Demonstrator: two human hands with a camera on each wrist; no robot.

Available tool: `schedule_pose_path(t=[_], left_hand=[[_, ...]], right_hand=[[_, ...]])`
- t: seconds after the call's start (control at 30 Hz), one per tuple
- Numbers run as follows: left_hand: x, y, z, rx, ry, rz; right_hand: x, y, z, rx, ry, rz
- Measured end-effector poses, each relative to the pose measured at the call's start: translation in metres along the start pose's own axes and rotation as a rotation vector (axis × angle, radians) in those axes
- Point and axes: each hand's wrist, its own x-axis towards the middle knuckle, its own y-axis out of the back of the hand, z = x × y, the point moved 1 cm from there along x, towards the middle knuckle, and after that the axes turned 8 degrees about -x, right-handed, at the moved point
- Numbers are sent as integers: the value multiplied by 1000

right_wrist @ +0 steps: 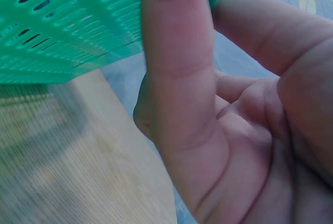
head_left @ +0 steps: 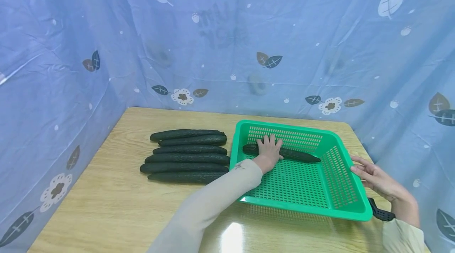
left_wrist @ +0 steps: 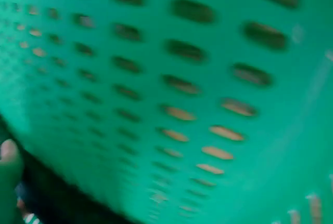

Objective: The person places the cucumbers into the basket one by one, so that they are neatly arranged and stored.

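Note:
In the head view, a green plastic basket (head_left: pixel 284 204) sits on the right half of the table, with one dark green cucumber (head_left: pixel 300 155) lying along its far side. My left hand (head_left: pixel 269 152) reaches inside, over the cucumber, fingers spread toward the far wall; it covers part of the cucumber. The left wrist view is blurred, showing the basket's slotted wall (left_wrist: pixel 151 73) and a fingertip (left_wrist: pixel 9 154) beside a dark strip. With thumb and fingers, my right hand (head_left: pixel 378 178) pinches the basket's right rim. Up close, a finger (right_wrist: pixel 179 68) covers part of that rim.
Several cucumbers (head_left: pixel 188 158) lie side by side left of the basket, some close to its left wall. The wooden table (head_left: pixel 117 201) is backed by a blue patterned curtain (head_left: pixel 220 47). A black strap (head_left: pixel 381 210) shows near my right wrist.

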Motion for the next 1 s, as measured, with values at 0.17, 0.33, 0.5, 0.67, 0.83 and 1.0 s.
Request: schedule_pose_path(t=[0.17, 0.33, 0.5, 0.67, 0.83, 1.0], left_hand=[[-1, 2, 1, 32, -13, 8], [-2, 10, 2, 53, -38, -3], [-2, 19, 2, 70, -72, -10], [-5, 34, 1, 102, -98, 10], [-11, 50, -3, 109, -118, 68], [-17, 61, -10, 49, -138, 104]], right_hand=[[1, 0, 0, 14, 11, -8], [2, 0, 0, 16, 12, -7], [2, 0, 1, 8, -1, -3], [1, 0, 2, 39, 16, -20], [1, 1, 3, 86, 50, -47], [1, 1, 3, 80, 43, -49]])
